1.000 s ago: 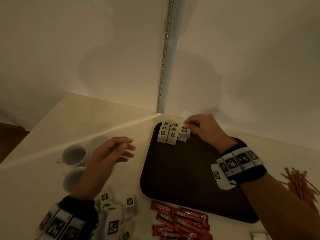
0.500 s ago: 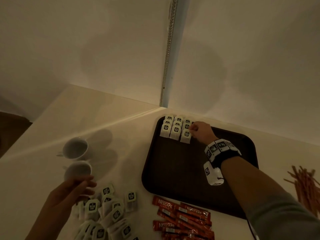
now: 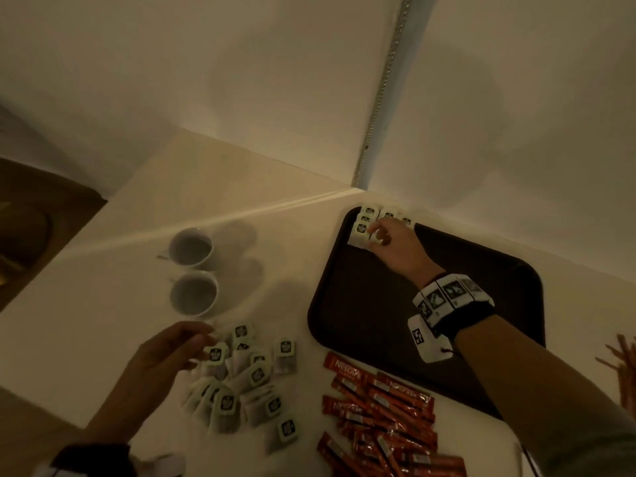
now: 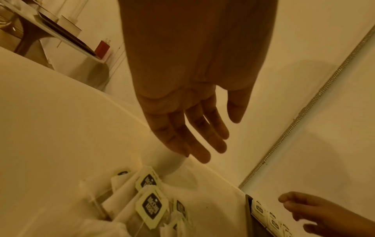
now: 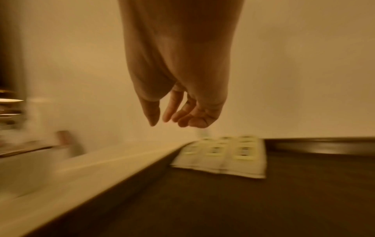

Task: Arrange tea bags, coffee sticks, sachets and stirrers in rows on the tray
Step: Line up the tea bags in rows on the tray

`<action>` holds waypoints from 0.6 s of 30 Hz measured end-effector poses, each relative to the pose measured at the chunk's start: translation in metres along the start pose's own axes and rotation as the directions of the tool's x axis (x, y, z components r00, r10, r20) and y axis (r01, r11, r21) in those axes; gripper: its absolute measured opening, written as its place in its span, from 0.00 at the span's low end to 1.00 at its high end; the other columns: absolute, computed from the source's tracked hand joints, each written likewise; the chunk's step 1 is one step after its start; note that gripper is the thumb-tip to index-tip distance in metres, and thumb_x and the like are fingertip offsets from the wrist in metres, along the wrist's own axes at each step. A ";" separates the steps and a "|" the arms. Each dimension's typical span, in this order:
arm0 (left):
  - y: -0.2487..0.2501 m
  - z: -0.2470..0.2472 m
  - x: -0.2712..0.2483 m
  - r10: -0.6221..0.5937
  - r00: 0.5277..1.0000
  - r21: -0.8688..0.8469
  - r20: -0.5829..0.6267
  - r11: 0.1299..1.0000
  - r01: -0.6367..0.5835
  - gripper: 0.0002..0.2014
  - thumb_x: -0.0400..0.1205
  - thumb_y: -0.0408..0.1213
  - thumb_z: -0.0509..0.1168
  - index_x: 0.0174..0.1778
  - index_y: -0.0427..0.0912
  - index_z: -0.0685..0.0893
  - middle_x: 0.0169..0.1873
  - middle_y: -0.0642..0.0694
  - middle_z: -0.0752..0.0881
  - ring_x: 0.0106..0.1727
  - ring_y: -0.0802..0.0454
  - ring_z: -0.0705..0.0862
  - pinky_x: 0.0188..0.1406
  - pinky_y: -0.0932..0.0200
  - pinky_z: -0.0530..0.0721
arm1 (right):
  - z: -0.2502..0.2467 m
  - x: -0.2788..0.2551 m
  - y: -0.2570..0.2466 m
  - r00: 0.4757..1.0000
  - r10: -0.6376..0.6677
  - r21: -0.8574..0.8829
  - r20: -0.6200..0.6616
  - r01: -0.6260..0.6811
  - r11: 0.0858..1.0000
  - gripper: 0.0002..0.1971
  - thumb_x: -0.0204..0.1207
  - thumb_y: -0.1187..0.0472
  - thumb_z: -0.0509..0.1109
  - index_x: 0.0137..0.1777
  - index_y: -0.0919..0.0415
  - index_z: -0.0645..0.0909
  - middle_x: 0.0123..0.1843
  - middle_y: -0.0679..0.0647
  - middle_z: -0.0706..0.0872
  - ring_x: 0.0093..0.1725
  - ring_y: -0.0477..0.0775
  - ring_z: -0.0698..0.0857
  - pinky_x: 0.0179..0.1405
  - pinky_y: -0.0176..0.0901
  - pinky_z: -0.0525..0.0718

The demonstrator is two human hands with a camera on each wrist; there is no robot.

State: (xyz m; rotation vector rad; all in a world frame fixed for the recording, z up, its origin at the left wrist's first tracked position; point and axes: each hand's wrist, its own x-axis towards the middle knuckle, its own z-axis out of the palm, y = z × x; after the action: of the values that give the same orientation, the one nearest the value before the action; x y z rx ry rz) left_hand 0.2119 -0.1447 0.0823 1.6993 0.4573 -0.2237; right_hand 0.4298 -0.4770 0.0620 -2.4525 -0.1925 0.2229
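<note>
Coffee sticks (image 3: 378, 418) lie heaped at the bottom of the head view, red and untouched, just below the near edge of the tray (image 3: 361, 325). Left of them sits the loose pile of tea bags (image 3: 241, 383), tags up, and the left hand (image 3: 161, 359) is right at its upper-left edge, fingers straight and relaxed in the wrist view, holding nothing; it looks poised to pick the next bag, though whether a fingertip touches one I cannot tell. Orange stirrers (image 3: 623, 366) wait at the far right edge, well apart from everything. Two white cups (image 3: 192, 270) stand above the pile, left of the tray. Now up to the tray's upper-left corner: the placed tea bags (image 3: 364, 225) sit in neat overlapping rows, tucked into that corner, probably to leave the rest of the tray free for other rows. The right hand (image 3: 395, 246) is over them; the head view suggests fingertips at the front bag, but the wrist view shows the fingers loosely curled, apparently gripping nothing. No sachets in sight.
</note>
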 end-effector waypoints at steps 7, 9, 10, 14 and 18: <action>-0.011 -0.005 -0.017 0.024 0.999 0.057 0.027 0.998 -0.025 0.13 0.78 0.46 0.67 0.50 0.41 0.86 0.42 0.47 0.90 0.40 0.50 0.87 0.42 0.58 0.81 | 0.085 -0.091 -0.072 0.752 -0.327 0.024 0.573 0.384 0.923 0.18 0.76 0.58 0.71 0.64 0.63 0.79 0.59 0.57 0.81 0.57 0.53 0.80 0.58 0.42 0.77; -0.017 -0.007 -0.023 0.037 0.999 0.105 0.006 0.994 -0.038 0.08 0.81 0.43 0.68 0.50 0.43 0.86 0.42 0.50 0.90 0.39 0.51 0.87 0.39 0.63 0.81 | 0.111 -0.105 -0.077 0.745 -0.275 -0.066 0.607 0.393 0.917 0.20 0.77 0.60 0.68 0.68 0.63 0.75 0.64 0.59 0.78 0.62 0.56 0.77 0.63 0.47 0.76; -0.020 -0.006 -0.026 0.055 0.998 0.164 -0.009 0.985 -0.053 0.04 0.82 0.39 0.68 0.49 0.45 0.86 0.41 0.54 0.89 0.38 0.53 0.86 0.36 0.68 0.80 | 0.121 -0.110 -0.079 0.755 -0.242 -0.129 0.609 0.395 0.910 0.20 0.77 0.62 0.67 0.69 0.64 0.74 0.65 0.59 0.77 0.63 0.58 0.76 0.63 0.49 0.76; -0.028 0.006 -0.024 0.165 0.986 0.402 -0.029 0.905 -0.139 0.08 0.76 0.34 0.73 0.42 0.54 0.85 0.37 0.61 0.86 0.36 0.59 0.82 0.33 0.73 0.76 | 0.140 -0.119 -0.086 0.813 -0.197 -0.305 0.548 0.413 0.858 0.15 0.79 0.68 0.59 0.65 0.67 0.72 0.63 0.63 0.74 0.62 0.63 0.74 0.57 0.53 0.77; -0.034 0.036 -0.009 0.218 0.971 0.591 0.101 0.771 -0.235 0.09 0.73 0.39 0.76 0.45 0.51 0.83 0.38 0.55 0.82 0.39 0.59 0.78 0.42 0.60 0.76 | 0.141 -0.117 -0.088 0.842 -0.162 -0.381 0.514 0.393 0.837 0.16 0.77 0.70 0.61 0.65 0.67 0.70 0.64 0.64 0.73 0.63 0.64 0.73 0.60 0.53 0.75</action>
State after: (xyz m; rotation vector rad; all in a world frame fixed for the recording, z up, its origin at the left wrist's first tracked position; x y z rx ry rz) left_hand 0.1936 -0.1771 0.0486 2.3583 0.1524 -0.2281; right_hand 0.2792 -0.3462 0.0220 -2.7614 -0.9239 0.7047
